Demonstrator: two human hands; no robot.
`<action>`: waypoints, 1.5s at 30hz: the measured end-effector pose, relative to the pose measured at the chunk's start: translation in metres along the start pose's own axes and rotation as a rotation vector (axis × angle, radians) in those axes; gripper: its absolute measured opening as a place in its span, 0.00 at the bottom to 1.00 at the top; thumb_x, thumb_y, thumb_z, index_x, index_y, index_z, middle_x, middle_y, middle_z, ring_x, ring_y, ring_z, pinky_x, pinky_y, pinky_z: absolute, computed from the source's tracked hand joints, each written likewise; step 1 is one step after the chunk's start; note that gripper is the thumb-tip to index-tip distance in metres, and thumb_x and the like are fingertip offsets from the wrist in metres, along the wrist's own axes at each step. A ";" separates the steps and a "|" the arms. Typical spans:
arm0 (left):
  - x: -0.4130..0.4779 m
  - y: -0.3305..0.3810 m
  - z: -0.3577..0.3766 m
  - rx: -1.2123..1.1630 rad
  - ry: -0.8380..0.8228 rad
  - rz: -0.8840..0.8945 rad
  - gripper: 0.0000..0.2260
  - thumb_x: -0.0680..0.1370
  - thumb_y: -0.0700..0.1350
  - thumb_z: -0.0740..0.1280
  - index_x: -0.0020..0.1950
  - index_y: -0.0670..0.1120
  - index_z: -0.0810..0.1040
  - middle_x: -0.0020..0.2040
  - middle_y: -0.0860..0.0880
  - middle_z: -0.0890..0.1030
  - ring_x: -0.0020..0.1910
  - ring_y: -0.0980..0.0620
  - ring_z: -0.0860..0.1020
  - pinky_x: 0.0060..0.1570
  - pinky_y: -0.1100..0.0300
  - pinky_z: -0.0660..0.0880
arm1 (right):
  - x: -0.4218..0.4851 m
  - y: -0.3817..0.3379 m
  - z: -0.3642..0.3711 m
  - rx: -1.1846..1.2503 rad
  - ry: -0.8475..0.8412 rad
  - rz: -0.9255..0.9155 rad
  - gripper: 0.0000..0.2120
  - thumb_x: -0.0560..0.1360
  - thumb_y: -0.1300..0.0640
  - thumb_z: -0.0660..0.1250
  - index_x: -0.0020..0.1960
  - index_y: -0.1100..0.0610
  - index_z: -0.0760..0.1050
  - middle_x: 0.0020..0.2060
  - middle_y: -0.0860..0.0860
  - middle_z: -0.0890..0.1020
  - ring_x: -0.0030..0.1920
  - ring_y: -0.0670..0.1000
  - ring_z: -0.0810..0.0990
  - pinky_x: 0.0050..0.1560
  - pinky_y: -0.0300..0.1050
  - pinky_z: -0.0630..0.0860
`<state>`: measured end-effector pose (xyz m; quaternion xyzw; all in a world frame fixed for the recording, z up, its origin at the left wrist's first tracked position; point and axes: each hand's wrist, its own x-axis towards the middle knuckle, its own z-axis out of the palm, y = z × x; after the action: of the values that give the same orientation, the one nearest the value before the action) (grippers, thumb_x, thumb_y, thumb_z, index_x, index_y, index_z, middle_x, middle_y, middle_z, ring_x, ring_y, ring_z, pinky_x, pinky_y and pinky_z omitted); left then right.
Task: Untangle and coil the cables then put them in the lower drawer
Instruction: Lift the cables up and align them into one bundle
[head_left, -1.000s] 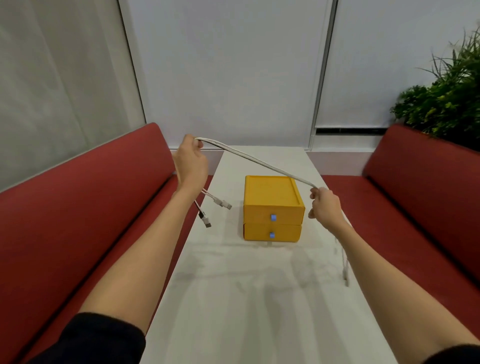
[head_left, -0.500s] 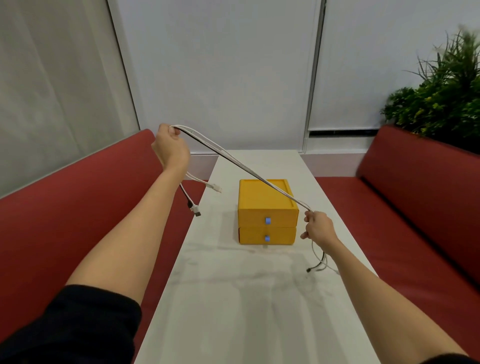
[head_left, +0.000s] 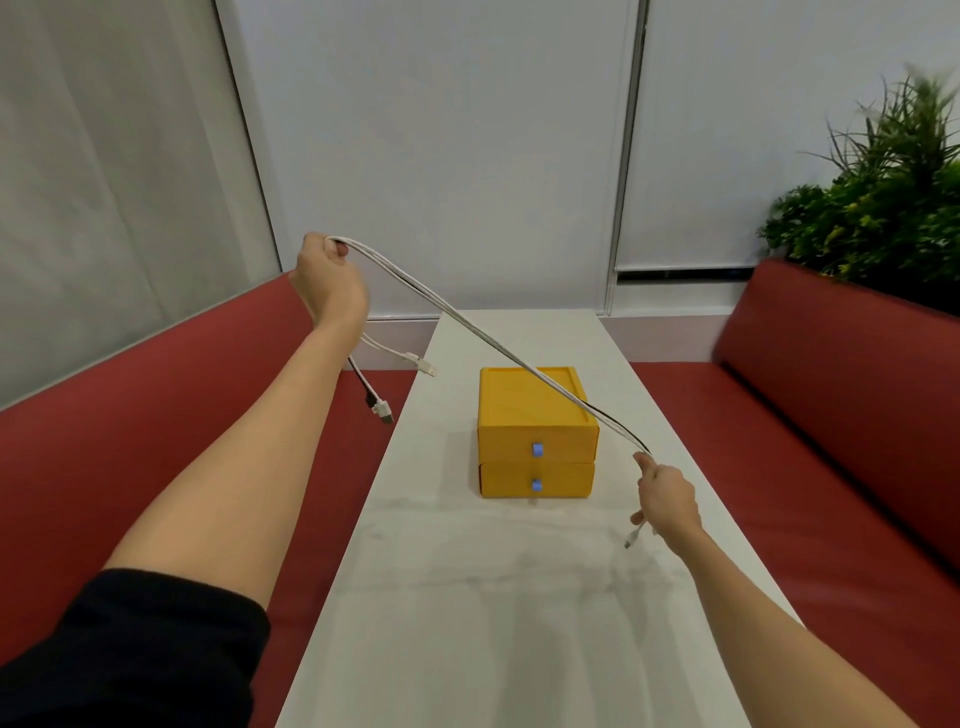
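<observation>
while the right hand (head_left: 667, 499), the nearer of the two, pinches the cables (head_left: 483, 338) low by the front right corner of the yellow drawer unit (head_left: 530, 405), their long axis climbs away up and to the left, passing over the unit's top, to the left hand (head_left: 327, 280), which is raised high with its fingers curled round the bundle. a short plug end (head_left: 631, 540) dangles under the right hand; two longer loose ends (head_left: 382, 410) hang below the left one, off the worktop's edge. the strands look straight between the fists, so i would judge coiling comes next, gathering toward the nearer hand. the lower drawer (head_left: 536, 480) is closed. the pale worktop (head_left: 467, 597) runs long and narrow between two red benches (head_left: 831, 415), with white wall panels (head_left: 441, 156) beyond and a green plant (head_left: 883, 218) at far right.
</observation>
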<state>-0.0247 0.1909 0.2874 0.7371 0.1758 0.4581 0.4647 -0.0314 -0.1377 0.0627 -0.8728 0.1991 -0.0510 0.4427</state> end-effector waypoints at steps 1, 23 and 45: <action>0.000 0.000 0.000 -0.002 -0.001 -0.005 0.14 0.79 0.33 0.50 0.48 0.46 0.72 0.46 0.48 0.73 0.44 0.50 0.70 0.32 0.64 0.61 | -0.001 0.002 0.000 0.052 0.000 0.025 0.20 0.82 0.45 0.50 0.52 0.57 0.74 0.34 0.54 0.78 0.33 0.57 0.83 0.39 0.52 0.78; -0.004 -0.004 0.013 -0.101 -0.008 -0.070 0.15 0.82 0.40 0.50 0.53 0.40 0.77 0.46 0.47 0.74 0.48 0.48 0.71 0.42 0.60 0.66 | -0.019 0.028 -0.044 1.425 -0.094 0.873 0.13 0.75 0.66 0.52 0.35 0.58 0.70 0.12 0.49 0.66 0.10 0.46 0.56 0.12 0.33 0.52; -0.044 0.025 0.018 0.018 -0.595 0.271 0.11 0.83 0.43 0.53 0.48 0.46 0.75 0.39 0.50 0.73 0.34 0.56 0.68 0.33 0.61 0.65 | -0.027 -0.007 -0.050 -0.270 -0.337 0.085 0.30 0.74 0.62 0.68 0.72 0.65 0.59 0.69 0.64 0.67 0.67 0.63 0.68 0.58 0.54 0.71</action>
<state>-0.0366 0.1385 0.2831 0.8594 -0.0634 0.2787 0.4240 -0.0673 -0.1604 0.1008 -0.9112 0.1640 0.1414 0.3504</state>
